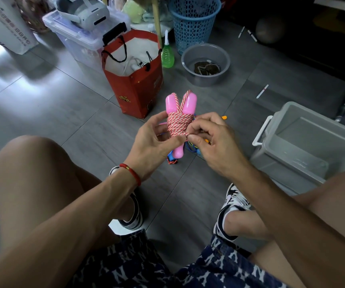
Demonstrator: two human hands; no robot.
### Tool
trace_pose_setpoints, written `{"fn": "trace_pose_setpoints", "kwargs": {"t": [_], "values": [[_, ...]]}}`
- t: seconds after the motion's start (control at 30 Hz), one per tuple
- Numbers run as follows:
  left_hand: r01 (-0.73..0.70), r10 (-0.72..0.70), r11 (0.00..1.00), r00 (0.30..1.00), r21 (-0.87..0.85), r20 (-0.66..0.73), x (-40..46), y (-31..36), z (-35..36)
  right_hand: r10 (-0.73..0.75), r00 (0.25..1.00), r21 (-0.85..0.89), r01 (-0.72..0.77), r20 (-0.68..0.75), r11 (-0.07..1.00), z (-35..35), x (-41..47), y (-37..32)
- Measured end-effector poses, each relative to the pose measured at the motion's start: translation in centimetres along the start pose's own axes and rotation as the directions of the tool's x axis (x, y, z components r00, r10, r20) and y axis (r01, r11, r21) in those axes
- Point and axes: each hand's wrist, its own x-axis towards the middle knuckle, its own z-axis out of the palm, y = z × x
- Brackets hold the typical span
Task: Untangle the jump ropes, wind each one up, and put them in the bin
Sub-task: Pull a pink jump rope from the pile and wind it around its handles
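Rope (180, 124) mid-frame, wound round pink handles (190, 103): left hand (154, 140) clamps bundle so coils hold, right hand (207, 135) pinches loose end for tucking; bin (304, 142) waits at right edge.

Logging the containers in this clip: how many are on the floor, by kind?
Grey bin: 1
Clear lidded storage box: 1
Blue mesh basket: 1
Grey basin: 1
Red paper bag: 1
Total: 5

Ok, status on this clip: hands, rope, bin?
Left hand grips pink-handled jump rope with red-white cord, nearly wound. Right hand pinches the cord's loose end. Grey plastic bin at right, nothing visible inside. Blue rope tangle on floor beneath.
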Motion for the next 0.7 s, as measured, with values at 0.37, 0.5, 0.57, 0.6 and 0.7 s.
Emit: {"fn": "trace_pose_setpoints", "kwargs": {"t": [0.37, 0.5, 0.57, 0.6, 0.7], "values": [[-0.076, 0.079, 0.989, 0.997, 0.127, -0.021, -0.5, 0.1, 1.0, -0.139, 0.973, -0.191, 0.103, -0.185, 0.976, 1.0, -0.6, -0.5], [-0.044, 0.051, 0.994, 0.996, 0.099, -0.071, -0.5, 0.0, 1.5, 0.013, 0.976, -0.036, -0.021, -0.218, 0.999, 0.9, -0.6, -0.9], [-0.032, 0.039, 0.996, 0.996, 0.086, -0.082, -0.4, 0.1, 1.7, 0.029, 0.974, -0.018, -0.034, -0.226, 0.999, 0.8, -0.6, -1.1], [-0.024, 0.031, 0.997, 0.996, 0.074, -0.086, -0.3, 0.1, 1.8, 0.016, 0.973, -0.026, -0.023, -0.231, 0.999, 0.7, -0.5, -1.1], [0.003, 0.003, 0.999, 0.993, 0.05, -0.122, -0.2, -0.1, 2.2, 0.023, 0.966, -0.034, -0.033, -0.256, 0.999, 0.7, -0.2, -0.8]]}}
